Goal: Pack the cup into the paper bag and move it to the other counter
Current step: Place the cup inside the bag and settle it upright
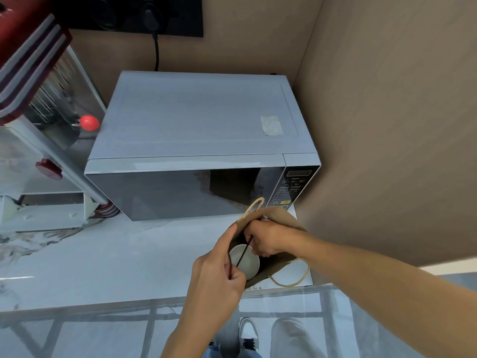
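A brown paper bag (280,267) with twisted cord handles stands open on the marble counter (103,254), in front of the microwave's right corner. A white cup (247,262) sits inside the bag's mouth, with a thin dark stick across its rim. My left hand (219,275) pinches the bag's near edge and holds it apart. My right hand (268,239) reaches into the bag from the right, its fingers curled at the cup's far rim. Whether those fingers still grip the cup is hidden.
A grey microwave (196,130) fills the counter behind the bag. A metal machine with red knobs (51,151) stands at the left. A brown wall (387,125) closes the right side. The counter's front edge runs just below the bag, with my legs and shoes under it.
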Demonstrator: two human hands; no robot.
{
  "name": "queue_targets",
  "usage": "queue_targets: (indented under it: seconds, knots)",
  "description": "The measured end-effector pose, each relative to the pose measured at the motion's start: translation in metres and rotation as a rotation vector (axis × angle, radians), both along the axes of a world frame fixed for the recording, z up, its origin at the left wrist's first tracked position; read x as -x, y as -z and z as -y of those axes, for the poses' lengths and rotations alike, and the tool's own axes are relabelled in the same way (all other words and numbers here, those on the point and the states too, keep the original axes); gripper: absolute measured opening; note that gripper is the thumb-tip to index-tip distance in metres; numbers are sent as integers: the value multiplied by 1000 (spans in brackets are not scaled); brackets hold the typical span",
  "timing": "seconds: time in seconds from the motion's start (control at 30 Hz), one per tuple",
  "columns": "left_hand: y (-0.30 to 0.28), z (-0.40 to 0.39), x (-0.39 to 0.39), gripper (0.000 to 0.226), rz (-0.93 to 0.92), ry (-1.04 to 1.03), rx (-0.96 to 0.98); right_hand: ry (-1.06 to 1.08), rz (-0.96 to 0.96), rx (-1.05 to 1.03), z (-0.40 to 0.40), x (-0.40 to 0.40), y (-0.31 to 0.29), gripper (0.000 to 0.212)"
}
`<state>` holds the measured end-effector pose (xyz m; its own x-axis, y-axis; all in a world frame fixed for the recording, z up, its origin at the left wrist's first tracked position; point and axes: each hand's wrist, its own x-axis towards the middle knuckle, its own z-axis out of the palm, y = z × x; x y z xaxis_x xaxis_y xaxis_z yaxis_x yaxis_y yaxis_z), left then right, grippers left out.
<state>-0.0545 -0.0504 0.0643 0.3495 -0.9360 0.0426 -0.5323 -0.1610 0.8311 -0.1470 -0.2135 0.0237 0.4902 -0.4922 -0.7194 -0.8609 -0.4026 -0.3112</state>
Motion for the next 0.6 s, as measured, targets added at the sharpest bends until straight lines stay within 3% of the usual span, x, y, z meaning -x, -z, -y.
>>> queue_targets:
  seconds: [0.17,0.4,0.6]
  knots:
    - [0,-1,1,98,15,8,0,-20,5,63,-5,4,0,18]
    - [0,-4,2,107,49,28,-25,-165,-30,267,-12,4,-10,38]
    - [-1,-5,1,94,33,2,-20,-195,-81,304,-15,0,-11,40]
